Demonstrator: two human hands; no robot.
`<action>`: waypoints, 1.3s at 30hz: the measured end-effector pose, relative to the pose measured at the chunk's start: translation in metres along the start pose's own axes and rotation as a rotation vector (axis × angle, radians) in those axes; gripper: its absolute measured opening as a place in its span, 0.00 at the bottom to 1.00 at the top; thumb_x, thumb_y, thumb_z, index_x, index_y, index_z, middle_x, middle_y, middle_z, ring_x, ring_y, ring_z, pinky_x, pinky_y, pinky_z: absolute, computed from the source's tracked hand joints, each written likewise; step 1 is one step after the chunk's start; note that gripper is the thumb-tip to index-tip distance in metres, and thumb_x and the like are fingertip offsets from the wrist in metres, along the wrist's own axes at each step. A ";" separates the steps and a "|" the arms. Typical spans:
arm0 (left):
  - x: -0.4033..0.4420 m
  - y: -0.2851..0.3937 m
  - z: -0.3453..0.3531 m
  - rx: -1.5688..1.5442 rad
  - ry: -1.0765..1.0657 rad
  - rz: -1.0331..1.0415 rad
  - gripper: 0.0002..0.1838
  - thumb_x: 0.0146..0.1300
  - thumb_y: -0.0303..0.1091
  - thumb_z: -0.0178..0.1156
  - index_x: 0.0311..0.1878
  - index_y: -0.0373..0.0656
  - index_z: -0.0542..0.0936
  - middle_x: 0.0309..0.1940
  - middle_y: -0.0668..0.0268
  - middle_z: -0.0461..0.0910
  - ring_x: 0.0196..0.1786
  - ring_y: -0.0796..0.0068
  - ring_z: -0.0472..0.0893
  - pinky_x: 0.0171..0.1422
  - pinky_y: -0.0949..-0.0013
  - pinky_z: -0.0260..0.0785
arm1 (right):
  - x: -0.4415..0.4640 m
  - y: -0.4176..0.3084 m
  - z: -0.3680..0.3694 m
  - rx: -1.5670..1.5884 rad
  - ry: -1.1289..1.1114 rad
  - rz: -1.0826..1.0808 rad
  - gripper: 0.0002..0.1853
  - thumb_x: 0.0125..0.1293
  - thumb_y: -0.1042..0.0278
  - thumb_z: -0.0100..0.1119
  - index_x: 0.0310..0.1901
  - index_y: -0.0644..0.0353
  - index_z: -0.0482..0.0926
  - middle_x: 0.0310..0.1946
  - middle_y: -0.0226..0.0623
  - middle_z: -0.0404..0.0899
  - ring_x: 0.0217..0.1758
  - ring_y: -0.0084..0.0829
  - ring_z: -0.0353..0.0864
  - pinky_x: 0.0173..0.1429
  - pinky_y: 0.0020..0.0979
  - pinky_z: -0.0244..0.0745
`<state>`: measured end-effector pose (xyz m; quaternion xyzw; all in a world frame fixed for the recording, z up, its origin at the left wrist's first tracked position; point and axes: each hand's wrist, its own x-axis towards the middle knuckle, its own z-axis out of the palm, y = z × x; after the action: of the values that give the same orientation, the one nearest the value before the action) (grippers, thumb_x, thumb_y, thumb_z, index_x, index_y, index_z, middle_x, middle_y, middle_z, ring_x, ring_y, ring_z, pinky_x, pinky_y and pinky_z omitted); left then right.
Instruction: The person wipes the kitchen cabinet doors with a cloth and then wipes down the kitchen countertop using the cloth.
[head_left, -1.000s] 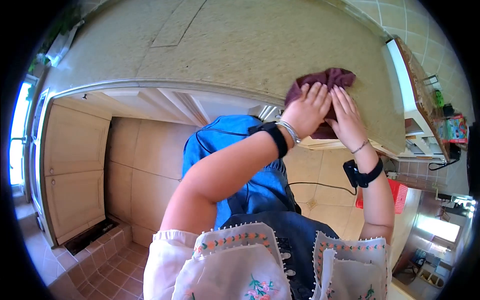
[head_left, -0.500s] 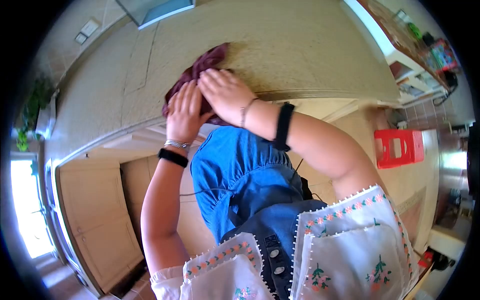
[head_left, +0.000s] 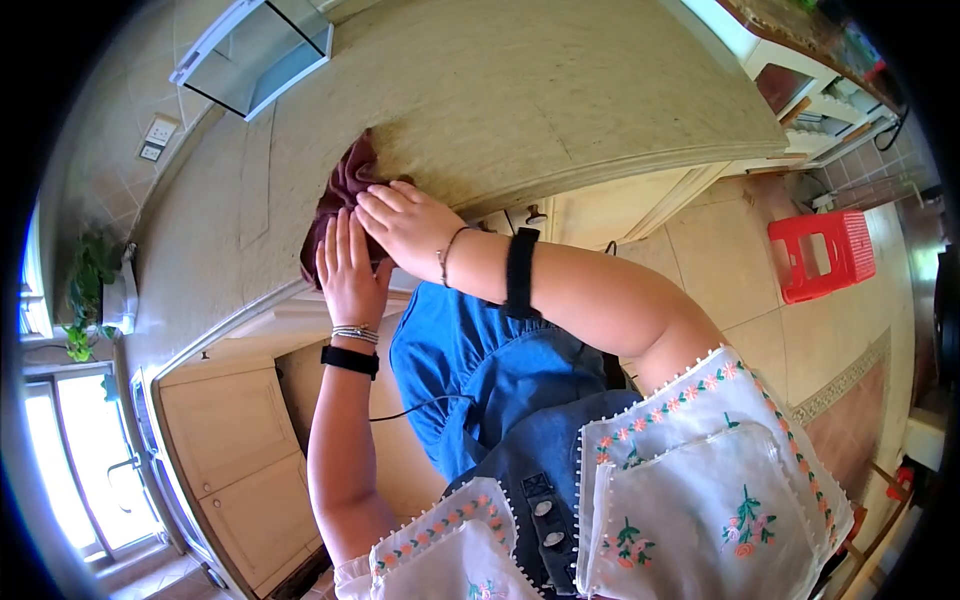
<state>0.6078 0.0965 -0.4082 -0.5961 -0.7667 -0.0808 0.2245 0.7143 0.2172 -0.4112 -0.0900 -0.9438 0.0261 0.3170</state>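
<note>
A crumpled maroon cloth (head_left: 345, 178) lies on the beige countertop (head_left: 480, 90), close to its front edge. My left hand (head_left: 347, 268) rests flat on the near part of the cloth, fingers stretched out. Across the cloth's right side lies my right hand (head_left: 412, 222), palm down and fingers extended, almost touching the left one. Both hands press on the cloth from above without fingers wrapped round it. The part of the cloth under the palms is hidden.
A glass-sided box (head_left: 265, 60) stands at the back left of the counter. Cream cabinets (head_left: 245, 470) sit below. A red plastic stool (head_left: 825, 255) is on the tiled floor to the right. A trailing plant (head_left: 90, 280) and a window (head_left: 95, 460) are at the left.
The whole view has shifted and turned, bringing more of the glass box and window in. Both hands and the cloth have slid slightly left along the counter.
</note>
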 end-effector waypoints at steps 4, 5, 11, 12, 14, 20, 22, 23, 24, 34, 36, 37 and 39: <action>0.022 0.039 0.001 -0.001 -0.005 0.062 0.39 0.53 0.48 0.63 0.65 0.39 0.65 0.66 0.57 0.64 0.70 0.60 0.61 0.71 0.54 0.52 | -0.029 0.033 -0.030 -0.038 -0.041 0.034 0.23 0.65 0.65 0.43 0.60 0.62 0.70 0.64 0.41 0.66 0.70 0.37 0.61 0.72 0.40 0.53; 0.029 0.052 -0.001 -0.025 -0.019 0.075 0.38 0.51 0.47 0.64 0.64 0.39 0.65 0.66 0.58 0.64 0.69 0.61 0.62 0.70 0.55 0.53 | -0.036 0.042 -0.040 -0.030 -0.059 0.063 0.23 0.64 0.66 0.43 0.60 0.62 0.69 0.65 0.41 0.65 0.70 0.37 0.60 0.72 0.40 0.54; 0.072 0.124 0.008 -0.142 -0.015 0.164 0.35 0.51 0.44 0.62 0.61 0.37 0.68 0.64 0.55 0.67 0.66 0.59 0.65 0.69 0.56 0.56 | -0.076 0.099 -0.099 -0.064 -0.183 0.108 0.28 0.57 0.68 0.55 0.60 0.64 0.68 0.65 0.41 0.64 0.70 0.39 0.59 0.73 0.40 0.53; 0.077 0.132 0.010 -0.139 0.018 0.189 0.35 0.51 0.44 0.61 0.61 0.36 0.68 0.63 0.54 0.67 0.66 0.58 0.65 0.69 0.56 0.55 | -0.079 0.106 -0.110 -0.033 -0.236 0.106 0.32 0.54 0.67 0.59 0.62 0.65 0.66 0.66 0.42 0.62 0.71 0.39 0.58 0.73 0.40 0.52; 0.080 0.139 0.005 -0.165 0.051 0.212 0.36 0.51 0.45 0.61 0.61 0.35 0.67 0.63 0.52 0.66 0.66 0.55 0.65 0.70 0.54 0.54 | -0.079 0.114 -0.124 0.019 -0.324 0.091 0.40 0.50 0.65 0.65 0.65 0.66 0.61 0.68 0.42 0.59 0.72 0.40 0.54 0.74 0.42 0.50; 0.075 0.125 0.006 -0.315 -0.006 0.203 0.41 0.53 0.52 0.61 0.64 0.33 0.63 0.66 0.49 0.62 0.70 0.54 0.59 0.72 0.53 0.49 | -0.054 0.106 -0.125 -0.084 -0.619 0.076 0.48 0.55 0.51 0.63 0.68 0.70 0.50 0.71 0.52 0.46 0.75 0.46 0.43 0.76 0.45 0.40; 0.071 0.110 0.006 -0.323 -0.010 0.153 0.42 0.54 0.53 0.60 0.65 0.32 0.63 0.66 0.49 0.61 0.71 0.53 0.58 0.73 0.53 0.49 | -0.038 0.101 -0.116 -0.086 -0.685 0.060 0.49 0.55 0.48 0.62 0.69 0.70 0.49 0.72 0.52 0.44 0.76 0.47 0.41 0.76 0.45 0.39; 0.068 0.103 0.005 -0.317 -0.003 0.141 0.42 0.54 0.53 0.60 0.65 0.32 0.63 0.66 0.49 0.61 0.71 0.53 0.58 0.73 0.53 0.49 | -0.033 0.100 -0.109 -0.088 -0.683 0.045 0.49 0.55 0.48 0.62 0.69 0.70 0.49 0.72 0.52 0.44 0.76 0.47 0.41 0.76 0.45 0.39; 0.065 0.089 0.005 -0.323 -0.020 0.134 0.42 0.54 0.54 0.60 0.65 0.32 0.62 0.67 0.48 0.61 0.71 0.53 0.58 0.73 0.53 0.48 | -0.025 0.098 -0.097 -0.071 -0.693 0.006 0.50 0.55 0.46 0.62 0.69 0.70 0.48 0.72 0.53 0.43 0.76 0.47 0.40 0.76 0.45 0.38; 0.019 -0.051 -0.006 -0.263 -0.083 -0.130 0.36 0.66 0.54 0.46 0.66 0.31 0.62 0.69 0.50 0.59 0.73 0.57 0.56 0.75 0.60 0.46 | 0.097 0.006 -0.010 -0.111 -0.862 -0.141 0.63 0.46 0.30 0.62 0.71 0.67 0.41 0.73 0.55 0.37 0.77 0.49 0.33 0.77 0.45 0.33; 0.016 -0.063 -0.007 -0.229 -0.102 -0.145 0.35 0.67 0.53 0.44 0.66 0.31 0.62 0.69 0.50 0.58 0.73 0.57 0.55 0.76 0.60 0.46 | 0.116 -0.015 -0.010 -0.197 -0.960 -0.084 0.68 0.41 0.26 0.62 0.71 0.67 0.39 0.73 0.54 0.35 0.77 0.50 0.31 0.77 0.45 0.32; 0.014 -0.067 -0.005 -0.228 -0.102 -0.147 0.35 0.67 0.53 0.44 0.66 0.31 0.62 0.69 0.50 0.58 0.73 0.57 0.55 0.76 0.60 0.46 | 0.121 -0.018 -0.009 -0.196 -0.960 -0.086 0.68 0.41 0.26 0.62 0.71 0.67 0.39 0.73 0.54 0.35 0.77 0.50 0.31 0.77 0.45 0.32; 0.014 -0.069 -0.002 -0.238 -0.119 -0.171 0.35 0.67 0.52 0.44 0.67 0.32 0.61 0.69 0.50 0.57 0.73 0.58 0.54 0.76 0.60 0.45 | 0.127 -0.021 -0.008 -0.231 -1.020 -0.082 0.71 0.37 0.24 0.63 0.72 0.66 0.39 0.74 0.54 0.34 0.77 0.48 0.30 0.77 0.45 0.31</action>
<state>0.5402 0.0888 -0.3902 -0.5549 -0.8115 -0.1544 0.0989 0.6169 0.2205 -0.3274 -0.0631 -0.9777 -0.0500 -0.1938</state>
